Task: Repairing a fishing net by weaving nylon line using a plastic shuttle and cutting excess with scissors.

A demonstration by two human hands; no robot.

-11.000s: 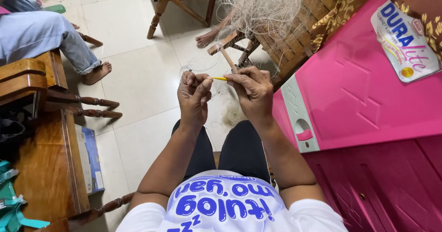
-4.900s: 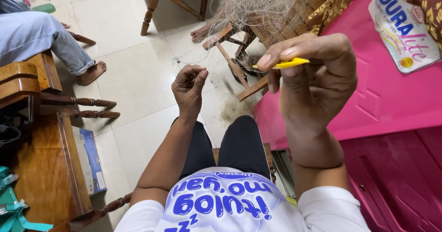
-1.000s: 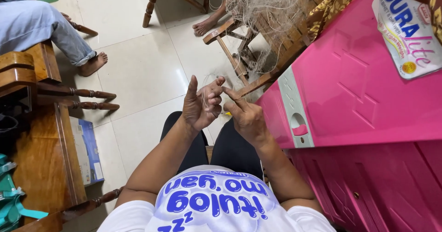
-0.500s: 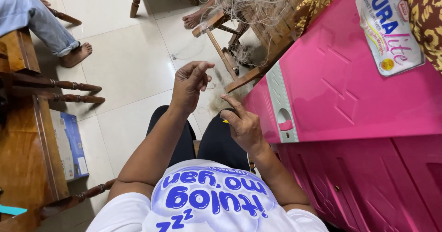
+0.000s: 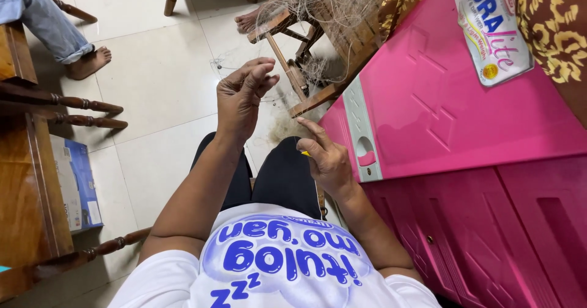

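My left hand (image 5: 241, 97) is raised in front of me, thumb and fingertips pinched together on a thin, pale line that is barely visible. My right hand (image 5: 327, 158) is lower, over my right thigh, closed around a small yellow tool (image 5: 304, 153) of which only the tip shows; its index finger sticks out. A tangled heap of fine fishing net (image 5: 327, 5) lies draped over a wooden chair (image 5: 306, 82) ahead of my knees, with more net on the floor below it.
A pink plastic cabinet (image 5: 465, 161) stands close on the right. Dark wooden furniture (image 5: 30, 179) and a blue-and-white box (image 5: 76, 183) are on the left. Another person's jeans leg and bare foot (image 5: 85, 63) rest at upper left, and a second bare foot (image 5: 247, 19) shows near the chair.
My right hand came down from its raised position to my lap with the yellow tool. My left hand stayed up and pinched. The view shifted slightly left and downward.
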